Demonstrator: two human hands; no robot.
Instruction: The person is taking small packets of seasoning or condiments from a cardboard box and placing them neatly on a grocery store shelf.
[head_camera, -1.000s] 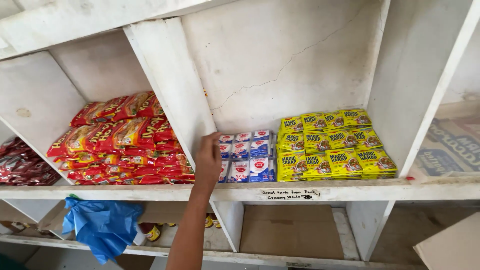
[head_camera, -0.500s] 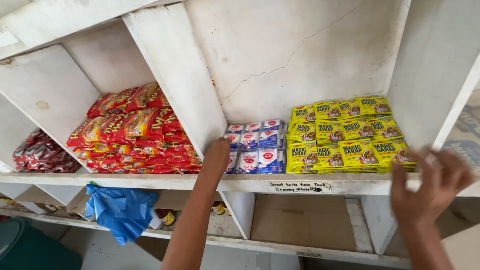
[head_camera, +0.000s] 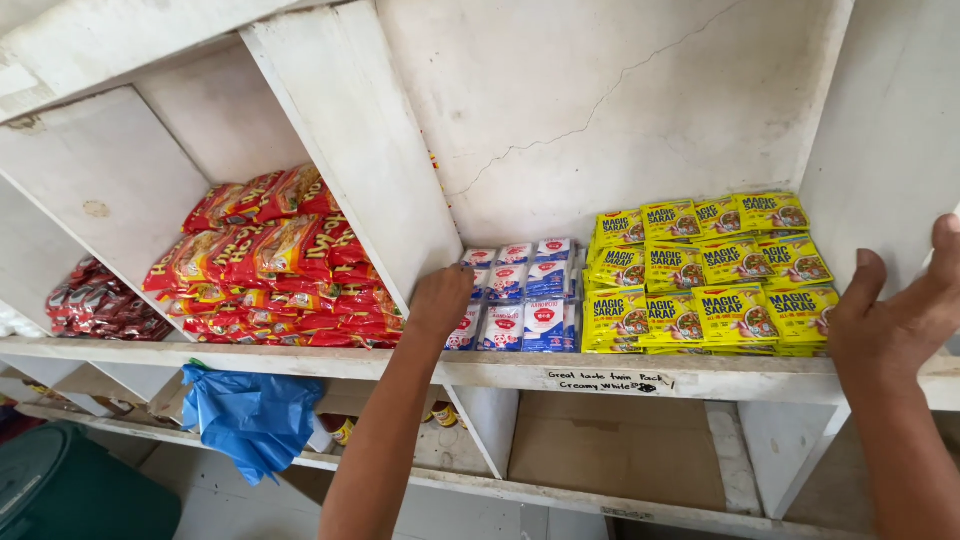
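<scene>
Shelf with red packets comes first, then our left hand, fingers curled on the blue-white sachets that lie under and beside them, then yellow packets, and our right hand, fingers spread, on the divider.

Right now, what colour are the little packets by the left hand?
White and blue sachets, touched by the left hand; head view.
</scene>
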